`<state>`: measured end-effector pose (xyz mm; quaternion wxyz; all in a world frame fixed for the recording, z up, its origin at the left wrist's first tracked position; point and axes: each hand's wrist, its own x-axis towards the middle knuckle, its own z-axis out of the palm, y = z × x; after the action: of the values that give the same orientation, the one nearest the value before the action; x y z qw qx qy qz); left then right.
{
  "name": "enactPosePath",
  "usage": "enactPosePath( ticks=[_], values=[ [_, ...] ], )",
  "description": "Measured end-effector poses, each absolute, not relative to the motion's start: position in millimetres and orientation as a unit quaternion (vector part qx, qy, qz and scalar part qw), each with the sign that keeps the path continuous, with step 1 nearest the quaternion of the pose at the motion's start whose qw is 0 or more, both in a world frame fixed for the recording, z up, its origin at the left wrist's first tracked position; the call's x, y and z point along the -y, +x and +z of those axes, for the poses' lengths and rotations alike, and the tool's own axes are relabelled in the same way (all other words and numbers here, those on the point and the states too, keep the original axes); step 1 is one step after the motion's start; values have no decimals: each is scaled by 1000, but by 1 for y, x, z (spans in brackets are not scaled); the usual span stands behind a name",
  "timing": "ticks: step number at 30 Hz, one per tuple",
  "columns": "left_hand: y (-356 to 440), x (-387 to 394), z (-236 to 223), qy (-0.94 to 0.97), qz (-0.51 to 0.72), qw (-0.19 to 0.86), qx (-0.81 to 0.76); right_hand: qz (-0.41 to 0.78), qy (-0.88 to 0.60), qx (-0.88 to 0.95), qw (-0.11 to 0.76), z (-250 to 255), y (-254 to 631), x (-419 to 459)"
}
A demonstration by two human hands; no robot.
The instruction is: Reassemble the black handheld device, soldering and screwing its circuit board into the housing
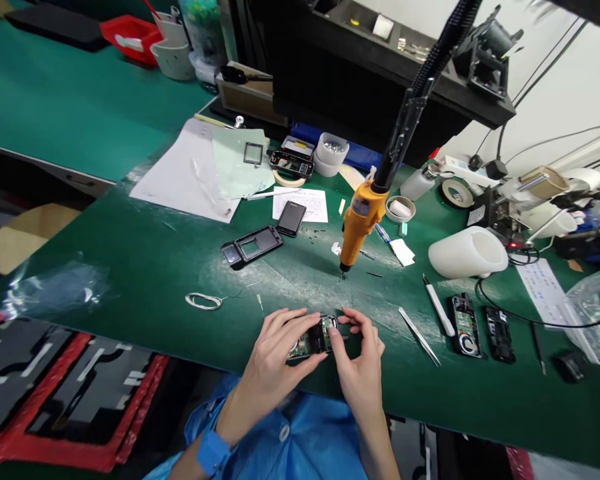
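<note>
An opened handheld electronic device lies at the front of the green table, its circuit board partly bare and a black part across its middle. My left hand grips its left side, with the fingers along the far edge and the thumb at the near edge. At the right end, my right hand holds it between thumb and fingers. The fingers hide parts of the board. Beyond the hands hangs an orange electric screwdriver, tip down. Left of it lie an empty phone-like housing and a dark-screened unit.
To the right are tweezers, a white pen-like tool, another opened device, a black housing part and a white cylinder. A coil of white wire lies left. Papers and a black shelf stand behind.
</note>
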<state>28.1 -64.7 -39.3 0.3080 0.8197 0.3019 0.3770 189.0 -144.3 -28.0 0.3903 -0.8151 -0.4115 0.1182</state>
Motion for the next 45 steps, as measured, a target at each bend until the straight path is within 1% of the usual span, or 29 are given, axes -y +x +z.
enactPosePath(
  ticks=[18,25,45],
  values=[
    [28,66,-37,819,367,329,-293,127,-825,422,354,-25,189,141],
    [29,66,-36,820,365,328,-294,160,-826,420,340,-19,189,139],
    [27,63,-31,824,346,344,-289,145,-814,437,353,-18,190,138]
  ],
)
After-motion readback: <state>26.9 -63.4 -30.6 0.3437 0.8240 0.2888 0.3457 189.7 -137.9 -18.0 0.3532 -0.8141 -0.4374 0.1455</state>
